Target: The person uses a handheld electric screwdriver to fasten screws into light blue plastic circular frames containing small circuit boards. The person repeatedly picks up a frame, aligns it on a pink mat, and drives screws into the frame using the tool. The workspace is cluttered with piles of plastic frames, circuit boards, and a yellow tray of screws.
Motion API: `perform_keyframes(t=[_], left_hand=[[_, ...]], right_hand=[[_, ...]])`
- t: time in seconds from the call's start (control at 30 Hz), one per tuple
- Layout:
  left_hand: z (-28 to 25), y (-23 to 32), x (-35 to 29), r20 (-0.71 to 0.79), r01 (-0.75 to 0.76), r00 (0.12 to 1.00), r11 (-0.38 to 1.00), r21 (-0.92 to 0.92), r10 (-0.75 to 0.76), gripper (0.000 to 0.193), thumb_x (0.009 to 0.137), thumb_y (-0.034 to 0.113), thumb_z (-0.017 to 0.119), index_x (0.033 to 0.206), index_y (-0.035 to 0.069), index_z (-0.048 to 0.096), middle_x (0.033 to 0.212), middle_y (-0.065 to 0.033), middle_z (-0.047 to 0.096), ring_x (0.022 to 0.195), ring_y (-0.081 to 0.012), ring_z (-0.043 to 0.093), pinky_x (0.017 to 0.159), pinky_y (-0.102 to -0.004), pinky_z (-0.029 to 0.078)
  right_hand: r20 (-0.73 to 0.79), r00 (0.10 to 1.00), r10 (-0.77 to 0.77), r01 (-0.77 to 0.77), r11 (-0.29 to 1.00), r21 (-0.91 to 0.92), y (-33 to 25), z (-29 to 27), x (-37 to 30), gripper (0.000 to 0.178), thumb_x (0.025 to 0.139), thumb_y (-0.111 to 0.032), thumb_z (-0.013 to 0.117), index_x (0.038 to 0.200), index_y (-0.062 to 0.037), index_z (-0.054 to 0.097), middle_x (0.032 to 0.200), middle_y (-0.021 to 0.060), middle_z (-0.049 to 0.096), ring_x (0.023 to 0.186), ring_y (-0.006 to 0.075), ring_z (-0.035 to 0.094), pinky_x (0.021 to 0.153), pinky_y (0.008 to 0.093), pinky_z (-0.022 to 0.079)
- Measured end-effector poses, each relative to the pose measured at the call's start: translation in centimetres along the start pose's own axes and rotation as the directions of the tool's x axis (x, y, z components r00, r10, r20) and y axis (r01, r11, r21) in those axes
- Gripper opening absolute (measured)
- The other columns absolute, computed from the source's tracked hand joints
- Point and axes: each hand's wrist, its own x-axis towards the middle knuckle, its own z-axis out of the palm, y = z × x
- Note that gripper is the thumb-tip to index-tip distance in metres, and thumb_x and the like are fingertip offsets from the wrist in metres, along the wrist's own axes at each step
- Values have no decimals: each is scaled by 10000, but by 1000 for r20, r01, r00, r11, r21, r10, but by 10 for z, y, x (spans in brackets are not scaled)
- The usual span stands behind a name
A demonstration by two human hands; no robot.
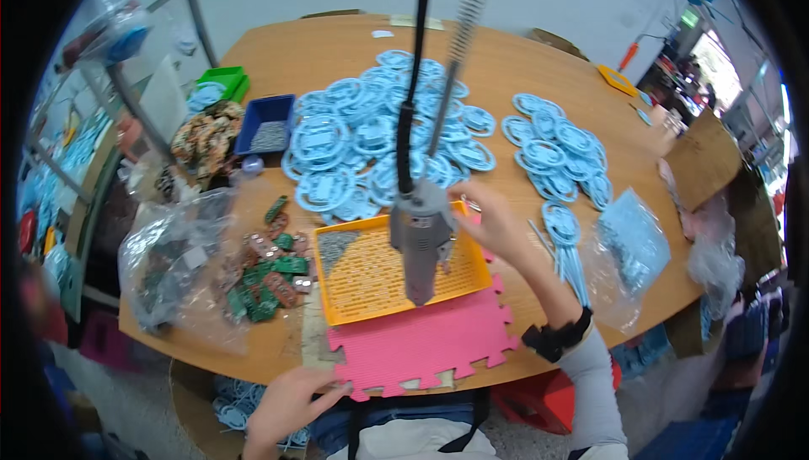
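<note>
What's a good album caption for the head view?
Left hand by a pink mat, right hand beside a grey tool hanging over a yellow tray.

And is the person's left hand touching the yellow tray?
Apart. In the head view, the pink mat shows between the left hand and the yellow tray.

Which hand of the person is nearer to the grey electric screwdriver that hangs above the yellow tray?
The right hand: it is close beside the electric screwdriver, on its right. The left hand is farther away, at the near left corner of the pink foam mat.
</note>
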Motion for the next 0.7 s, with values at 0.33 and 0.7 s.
perform_keyframes(t=[0.33, 0.7], left_hand=[[-24, -49, 61, -727, 31, 675, 979, 203, 130, 181, 792, 81, 690, 954, 8, 655, 936, -127, 619, 874, -311, 587, 782, -397, 478], [-19, -74, 76, -726, 203, 687, 949, 240, 36, 173, 749, 59, 716, 898, 4, 648, 1027, -113, 591, 1009, -310, 525, 886, -398, 428]], right_hand=[[351, 931, -98, 239, 892, -384, 27, 60, 99, 619, 708, -360, 784, 1261, -176, 574, 1427, 178, 426, 1299, 377, 414, 1058, 469, 361], [114, 958, -263, 286, 886, -364, 76, 81, 93, 486, 724, -353, 775, 1108, -103, 613, 1087, 127, 574, 1044, 338, 557, 828, 450, 455]])
